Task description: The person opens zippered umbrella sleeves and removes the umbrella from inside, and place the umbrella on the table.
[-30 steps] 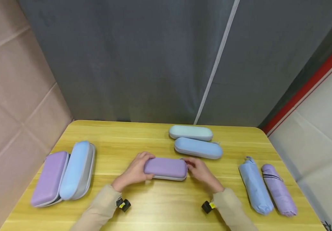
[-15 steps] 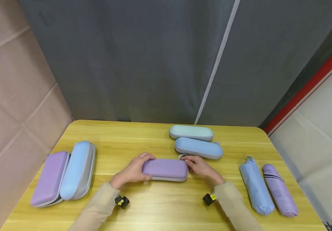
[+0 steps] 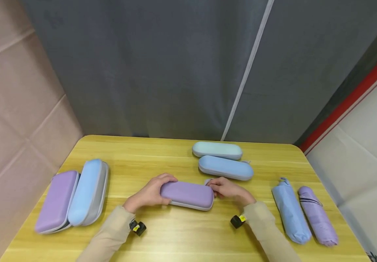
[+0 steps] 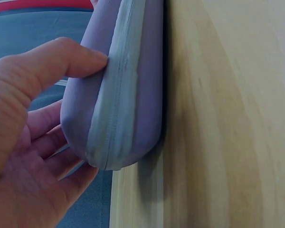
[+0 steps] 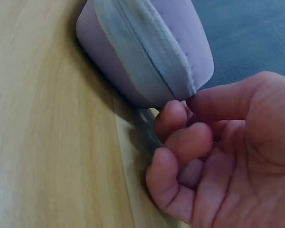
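A small purple hard case (image 3: 188, 195) with a pale grey zipper lies in the middle of the table. My left hand (image 3: 151, 192) grips its left end, thumb on the near side by the zipper band (image 4: 116, 90) and fingers behind. At the opposite end my right hand (image 3: 226, 189) pinches at the far corner, where the zipper runs. A bit of grey strap (image 3: 207, 181) sticks out past those fingertips. In the right wrist view, the thumb and curled fingers meet right at the zipper's edge, hiding what they pinch.
Beyond the purple case lie a blue case (image 3: 226, 167) and a mint case (image 3: 217, 150). To the left, a larger purple case (image 3: 57, 202) leans beside a larger blue case (image 3: 85, 193). Folded umbrellas, blue (image 3: 291, 211) and purple (image 3: 317, 216), lie at the right.
The purple case has turned slightly, its right end shifting toward me. My right fingers have taken hold at its far corner, and the grey strap there has come into view.
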The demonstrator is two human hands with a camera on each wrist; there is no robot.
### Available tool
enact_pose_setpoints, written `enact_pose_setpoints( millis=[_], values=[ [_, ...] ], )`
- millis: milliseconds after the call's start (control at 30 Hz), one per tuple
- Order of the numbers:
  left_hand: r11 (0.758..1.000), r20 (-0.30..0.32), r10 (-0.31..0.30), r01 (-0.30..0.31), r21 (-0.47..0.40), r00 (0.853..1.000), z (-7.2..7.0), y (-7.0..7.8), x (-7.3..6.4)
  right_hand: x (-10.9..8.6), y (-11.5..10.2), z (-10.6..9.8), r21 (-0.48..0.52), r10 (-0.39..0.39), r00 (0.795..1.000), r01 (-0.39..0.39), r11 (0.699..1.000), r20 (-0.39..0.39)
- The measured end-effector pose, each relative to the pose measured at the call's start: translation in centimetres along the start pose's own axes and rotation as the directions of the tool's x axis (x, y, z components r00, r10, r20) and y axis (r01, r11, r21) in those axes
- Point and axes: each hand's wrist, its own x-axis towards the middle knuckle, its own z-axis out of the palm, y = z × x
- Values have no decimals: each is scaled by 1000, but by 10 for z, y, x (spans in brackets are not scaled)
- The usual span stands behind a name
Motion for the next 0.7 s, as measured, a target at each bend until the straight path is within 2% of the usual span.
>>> enact_pose_setpoints(
  millis=[200, 500, 567, 700],
  values=[
    [1000, -3, -4, 4, -10, 1000, 0, -2, 0, 2, 0, -1, 110, 60, 997, -64, 992, 40],
    [1000, -3, 2, -3, -20, 1000, 0, -1, 0, 4, 1, 5, 165, 43, 998, -34, 986, -52],
    [1000, 0, -4, 4, -23, 1000, 0, -1, 0, 4, 0, 6, 159, 28, 997, -16, 987, -76],
    [999, 8, -14, 14, -35, 1000, 0, -2, 0, 2, -2, 9, 83, -24, 993, 34, 996, -114]
  ],
)
